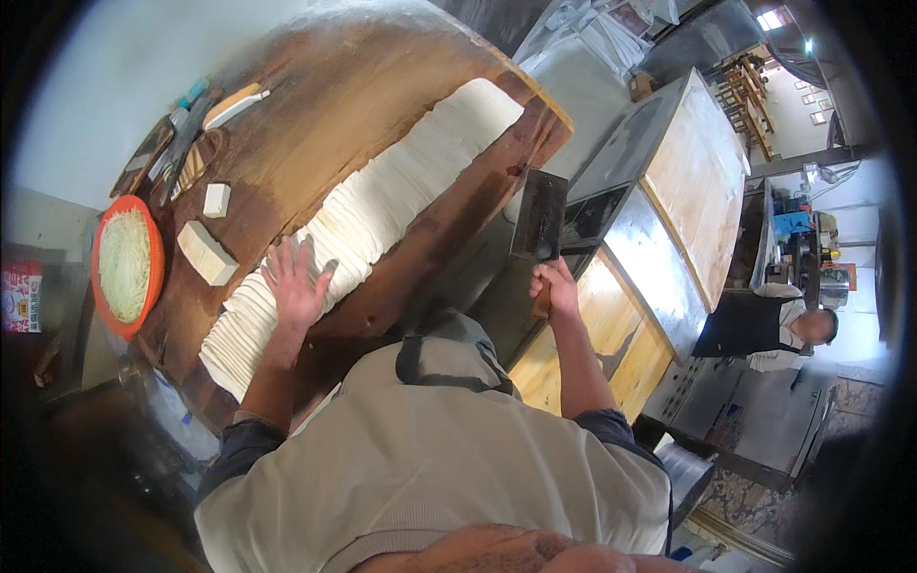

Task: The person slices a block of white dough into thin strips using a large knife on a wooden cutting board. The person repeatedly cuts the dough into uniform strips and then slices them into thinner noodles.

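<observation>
A long row of thin white slices, tofu or bean curd by the look, runs diagonally over the wooden board. The slices lean on one another, fanned at the near end and tightly packed at the far end. My left hand lies flat on the near half of the row with its fingers spread. In my right hand is the wooden handle of a Chinese cleaver. Its dark, broad blade points up and away from me, beyond the board's right edge and apart from the slices.
Two white blocks lie left of the row. An orange basket of pale shreds stands at the board's left edge, below several knives. Wood-topped counters are on the right. A person in a dark apron stands beyond.
</observation>
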`<state>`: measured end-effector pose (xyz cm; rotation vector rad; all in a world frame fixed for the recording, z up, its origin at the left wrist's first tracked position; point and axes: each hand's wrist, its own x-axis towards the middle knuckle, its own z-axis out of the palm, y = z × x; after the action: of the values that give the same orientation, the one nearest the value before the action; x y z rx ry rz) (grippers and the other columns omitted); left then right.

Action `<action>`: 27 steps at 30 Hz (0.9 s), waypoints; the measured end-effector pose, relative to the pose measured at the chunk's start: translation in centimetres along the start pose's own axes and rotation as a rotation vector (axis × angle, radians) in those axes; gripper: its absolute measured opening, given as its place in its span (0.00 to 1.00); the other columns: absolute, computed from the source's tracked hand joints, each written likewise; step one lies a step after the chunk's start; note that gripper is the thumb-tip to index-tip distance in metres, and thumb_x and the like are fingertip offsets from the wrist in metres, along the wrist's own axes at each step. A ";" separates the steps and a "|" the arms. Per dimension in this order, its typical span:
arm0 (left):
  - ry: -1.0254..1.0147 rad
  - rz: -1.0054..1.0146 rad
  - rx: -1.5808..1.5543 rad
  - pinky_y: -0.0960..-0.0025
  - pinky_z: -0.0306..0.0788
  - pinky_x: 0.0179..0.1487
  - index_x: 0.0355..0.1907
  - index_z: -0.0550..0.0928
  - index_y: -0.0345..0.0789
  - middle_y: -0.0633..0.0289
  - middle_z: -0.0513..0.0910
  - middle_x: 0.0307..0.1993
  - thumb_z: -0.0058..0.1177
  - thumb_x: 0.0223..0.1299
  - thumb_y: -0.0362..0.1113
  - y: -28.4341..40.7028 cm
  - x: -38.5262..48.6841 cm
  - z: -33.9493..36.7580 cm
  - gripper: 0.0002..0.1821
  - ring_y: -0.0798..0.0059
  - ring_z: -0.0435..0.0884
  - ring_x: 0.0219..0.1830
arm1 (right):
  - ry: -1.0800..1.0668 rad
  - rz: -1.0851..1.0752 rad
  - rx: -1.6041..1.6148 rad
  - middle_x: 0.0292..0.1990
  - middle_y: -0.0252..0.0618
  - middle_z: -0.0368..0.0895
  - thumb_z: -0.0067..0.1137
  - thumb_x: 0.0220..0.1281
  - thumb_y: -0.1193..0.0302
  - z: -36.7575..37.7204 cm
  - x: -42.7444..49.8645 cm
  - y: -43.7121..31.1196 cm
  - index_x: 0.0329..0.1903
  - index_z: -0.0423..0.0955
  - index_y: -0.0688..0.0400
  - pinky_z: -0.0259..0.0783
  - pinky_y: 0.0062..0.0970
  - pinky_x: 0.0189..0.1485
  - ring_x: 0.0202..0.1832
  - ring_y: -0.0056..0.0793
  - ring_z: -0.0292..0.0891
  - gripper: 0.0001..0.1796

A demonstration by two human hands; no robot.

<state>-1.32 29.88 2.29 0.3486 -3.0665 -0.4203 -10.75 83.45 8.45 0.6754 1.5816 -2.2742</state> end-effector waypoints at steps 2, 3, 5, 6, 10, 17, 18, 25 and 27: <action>-0.003 0.010 -0.046 0.18 0.38 0.87 0.89 0.67 0.41 0.44 0.57 0.91 0.64 0.76 0.62 2.6 2.2 0.2 0.48 0.30 0.46 0.92 | 0.017 0.011 0.047 0.37 0.37 0.81 0.63 0.76 0.78 0.5 3.5 -2.7 0.51 0.73 0.54 0.76 0.36 0.33 0.30 0.31 0.78 0.09; 0.042 0.073 -0.089 0.18 0.39 0.88 0.89 0.67 0.42 0.44 0.57 0.91 0.65 0.76 0.62 4.3 3.7 0.4 0.48 0.31 0.47 0.92 | -0.006 -0.002 0.000 0.37 0.37 0.81 0.63 0.76 0.78 0.9 5.1 -4.0 0.51 0.73 0.55 0.76 0.36 0.33 0.30 0.31 0.78 0.09; 0.019 0.127 -0.114 0.19 0.40 0.88 0.89 0.68 0.42 0.44 0.57 0.91 0.65 0.75 0.61 8.3 7.3 0.5 0.47 0.31 0.48 0.92 | -0.036 -0.043 -0.067 0.38 0.38 0.81 0.63 0.75 0.79 1.6 8.5 -6.4 0.51 0.73 0.56 0.76 0.35 0.32 0.30 0.32 0.78 0.09; 0.025 0.142 -0.134 0.22 0.42 0.89 0.89 0.68 0.44 0.45 0.57 0.91 0.65 0.76 0.60 10.7 9.0 0.5 0.46 0.33 0.49 0.92 | -0.042 -0.069 -0.119 0.37 0.39 0.82 0.63 0.76 0.78 1.9 10.3 -7.7 0.50 0.73 0.57 0.78 0.38 0.33 0.30 0.33 0.80 0.08; -0.046 0.310 -0.175 0.26 0.41 0.91 0.90 0.66 0.46 0.50 0.55 0.93 0.64 0.77 0.61 21.2 18.5 1.1 0.46 0.37 0.46 0.94 | -0.010 -0.268 -0.714 0.32 0.41 0.82 0.59 0.76 0.76 1.8 17.9 -13.4 0.55 0.78 0.62 0.83 0.41 0.39 0.36 0.37 0.86 0.10; 0.000 0.467 -0.077 0.28 0.45 0.91 0.88 0.71 0.46 0.51 0.61 0.91 0.56 0.81 0.65 41.4 38.3 8.2 0.42 0.40 0.50 0.93 | -0.124 -0.549 -1.336 0.56 0.64 0.90 0.61 0.71 0.73 -2.1 31.7 -20.3 0.85 0.70 0.51 0.81 0.57 0.62 0.59 0.69 0.85 0.39; -0.028 0.446 -0.016 0.28 0.45 0.91 0.88 0.72 0.46 0.51 0.62 0.90 0.55 0.82 0.66 43.6 40.6 9.0 0.42 0.41 0.51 0.93 | -0.175 -0.539 -1.354 0.57 0.64 0.89 0.61 0.71 0.72 -2.8 32.4 -20.3 0.86 0.69 0.51 0.81 0.58 0.62 0.59 0.69 0.85 0.40; -0.226 0.360 0.253 0.36 0.43 0.93 0.87 0.72 0.38 0.52 0.64 0.89 0.53 0.82 0.62 46.9 45.0 11.9 0.42 0.50 0.55 0.92 | -0.423 -0.446 -1.327 0.62 0.66 0.85 0.62 0.71 0.72 -6.0 36.3 -22.8 0.90 0.63 0.47 0.80 0.61 0.63 0.60 0.71 0.84 0.45; -0.170 0.360 0.225 0.41 0.44 0.93 0.86 0.72 0.34 0.53 0.66 0.89 0.52 0.82 0.61 46.1 44.5 12.7 0.42 0.55 0.57 0.92 | -0.470 -0.400 -1.333 0.63 0.67 0.84 0.63 0.71 0.72 -6.5 36.7 -23.7 0.90 0.63 0.47 0.80 0.60 0.63 0.60 0.71 0.84 0.46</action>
<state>-55.45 66.54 2.27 -0.2498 -3.2471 -0.0941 -52.04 99.04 6.07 -0.5066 2.4820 -0.9075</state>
